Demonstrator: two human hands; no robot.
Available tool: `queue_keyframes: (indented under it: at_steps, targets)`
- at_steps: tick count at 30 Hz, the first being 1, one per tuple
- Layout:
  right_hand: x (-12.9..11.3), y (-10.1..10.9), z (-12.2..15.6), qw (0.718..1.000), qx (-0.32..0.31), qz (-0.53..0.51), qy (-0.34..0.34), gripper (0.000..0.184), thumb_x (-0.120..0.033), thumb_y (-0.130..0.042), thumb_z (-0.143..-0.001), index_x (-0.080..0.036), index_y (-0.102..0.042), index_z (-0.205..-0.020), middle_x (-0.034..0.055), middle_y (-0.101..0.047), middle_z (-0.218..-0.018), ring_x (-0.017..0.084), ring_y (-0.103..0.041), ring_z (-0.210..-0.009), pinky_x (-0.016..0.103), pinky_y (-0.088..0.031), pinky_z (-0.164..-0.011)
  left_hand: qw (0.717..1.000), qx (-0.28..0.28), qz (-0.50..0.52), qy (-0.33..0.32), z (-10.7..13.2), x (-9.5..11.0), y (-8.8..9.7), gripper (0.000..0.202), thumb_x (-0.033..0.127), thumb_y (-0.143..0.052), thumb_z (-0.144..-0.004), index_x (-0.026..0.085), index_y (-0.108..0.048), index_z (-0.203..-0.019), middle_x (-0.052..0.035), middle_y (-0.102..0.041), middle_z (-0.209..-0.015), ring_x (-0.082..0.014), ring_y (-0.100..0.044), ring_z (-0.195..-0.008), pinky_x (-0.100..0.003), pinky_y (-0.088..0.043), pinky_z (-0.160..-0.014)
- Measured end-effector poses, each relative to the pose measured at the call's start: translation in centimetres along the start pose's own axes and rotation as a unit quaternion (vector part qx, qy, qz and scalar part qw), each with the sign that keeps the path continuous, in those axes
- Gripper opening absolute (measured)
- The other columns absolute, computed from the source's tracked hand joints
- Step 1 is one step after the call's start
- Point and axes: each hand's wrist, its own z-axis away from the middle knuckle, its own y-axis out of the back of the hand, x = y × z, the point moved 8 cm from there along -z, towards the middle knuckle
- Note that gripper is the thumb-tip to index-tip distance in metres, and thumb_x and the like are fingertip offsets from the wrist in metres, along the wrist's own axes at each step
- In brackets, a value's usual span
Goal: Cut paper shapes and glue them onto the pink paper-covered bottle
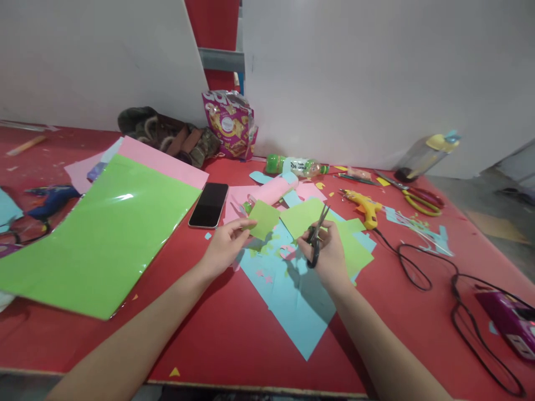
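Between the thumb and fingers of my left hand [228,245] is a small square of green paper [264,220], held by its left edge. My right hand [330,259] grips a pair of black scissors [314,250], blades pointing up and away from me. The scissors are apart from the green square. Under both hands lies a light blue sheet [307,328], strewn with small pink and green scraps. Larger green paper pieces [303,217] lie just behind and to the right of the scissors.
A black phone [209,205] and large green sheets [100,239] lie left. A yellow glue gun [363,206], its black cord [407,267] and red-and-yellow-handled scissors [422,200] lie right. Behind are a plastic bottle [307,167], a snack bag [232,125] and a tumbler [426,156].
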Motion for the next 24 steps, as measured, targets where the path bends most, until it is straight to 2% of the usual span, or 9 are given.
queue_keyframes:
  at_steps: [3,7,10,13,15,16,19,22,24]
  targets:
    - [0.7,-0.9,0.1,0.998,-0.053,0.033,-0.002,0.033,-0.018,-0.057,-0.058,-0.023,-0.036,-0.083,-0.0054,-0.048,-0.063,0.012,-0.052,-0.052,0.025,-0.043,-0.049,1.0,-0.005,-0.019,0.0,0.1,0.0,-0.1,0.03,0.026,-0.047,-0.072,0.013,-0.058,-0.097,-0.0085,-0.057,-0.108,-0.017,-0.059,-0.085,-0.032,-0.049,-0.074]
    - [1.5,-2.6,0.7,0.983,-0.131,0.132,0.006,0.029,-0.013,-0.054,-0.059,-0.023,-0.041,-0.082,-0.006,-0.049,-0.059,0.014,-0.055,-0.055,0.029,-0.044,-0.054,0.998,0.022,-0.065,0.0,-0.1,-0.5,0.6,0.031,0.025,-0.044,-0.073,0.012,-0.058,-0.097,-0.0091,-0.059,-0.105,-0.0184,-0.058,-0.087,-0.031,-0.047,-0.074]
    - [1.6,-3.0,1.0,0.979,-0.137,0.15,0.007,0.026,-0.012,-0.055,-0.058,-0.023,-0.043,-0.079,-0.0064,-0.049,-0.056,0.015,-0.055,-0.054,0.029,-0.043,-0.055,0.996,0.041,-0.073,0.004,-0.3,-0.8,1.0,0.031,0.024,-0.043,-0.073,0.012,-0.057,-0.098,-0.0102,-0.059,-0.103,-0.0197,-0.057,-0.089,-0.032,-0.046,-0.074]
    - [1.4,-2.4,0.7,0.987,-0.101,0.126,0.003,0.028,-0.017,-0.057,-0.061,-0.023,-0.039,-0.082,-0.0049,-0.049,-0.06,0.018,-0.058,-0.064,0.031,-0.045,-0.058,0.997,0.034,-0.072,0.002,-0.2,-0.6,0.7,0.031,0.023,-0.044,-0.072,0.012,-0.057,-0.098,-0.0095,-0.059,-0.102,-0.0177,-0.059,-0.081,-0.031,-0.047,-0.071]
    - [1.3,-1.7,0.4,0.997,-0.063,0.051,-0.007,0.032,-0.022,-0.06,-0.061,-0.024,-0.036,-0.083,-0.0038,-0.05,-0.064,0.02,-0.06,-0.074,0.031,-0.047,-0.058,0.998,0.001,-0.061,-0.01,0.0,-0.1,-0.1,0.031,0.022,-0.046,-0.071,0.013,-0.056,-0.099,-0.0088,-0.059,-0.102,-0.0156,-0.059,-0.076,-0.03,-0.048,-0.069]
    - [1.3,-1.4,0.2,0.999,-0.047,0.003,-0.013,0.035,-0.024,-0.062,-0.06,-0.024,-0.035,-0.083,-0.0036,-0.05,-0.066,0.02,-0.06,-0.077,0.03,-0.047,-0.057,0.998,-0.032,-0.046,-0.028,0.2,0.2,-0.7,0.031,0.022,-0.046,-0.071,0.012,-0.055,-0.1,-0.0094,-0.058,-0.104,-0.0154,-0.059,-0.077,-0.03,-0.048,-0.07]
    - [1.3,-0.7,0.0,0.995,-0.016,-0.096,-0.024,0.041,-0.024,-0.067,-0.055,-0.024,-0.036,-0.081,-0.0051,-0.049,-0.068,0.014,-0.057,-0.065,0.024,-0.045,-0.05,0.986,-0.14,-0.029,-0.087,1.1,1.1,-2.8,0.031,0.021,-0.046,-0.073,0.012,-0.055,-0.101,-0.0105,-0.054,-0.109,-0.017,-0.056,-0.09,-0.031,-0.046,-0.078]
    - [1.2,-0.2,-0.1,0.994,0.007,-0.105,-0.028,0.04,-0.021,-0.067,-0.054,-0.024,-0.038,-0.08,-0.0067,-0.046,-0.07,0.005,-0.045,-0.047,0.018,-0.037,-0.04,0.966,-0.22,-0.049,-0.123,2.0,1.1,-4.2,0.031,0.019,-0.046,-0.075,0.014,-0.054,-0.105,-0.0102,-0.051,-0.114,-0.0172,-0.051,-0.1,-0.03,-0.043,-0.084]
    - [1.1,0.3,-0.2,0.995,0.028,-0.095,-0.023,0.038,-0.019,-0.065,-0.055,-0.024,-0.038,-0.081,-0.0067,-0.045,-0.07,0.004,-0.041,-0.045,0.017,-0.033,-0.038,0.956,-0.236,-0.086,-0.15,2.2,1.3,-4.4,0.031,0.018,-0.047,-0.075,0.015,-0.053,-0.105,-0.0096,-0.051,-0.113,-0.017,-0.049,-0.102,-0.03,-0.042,-0.085]
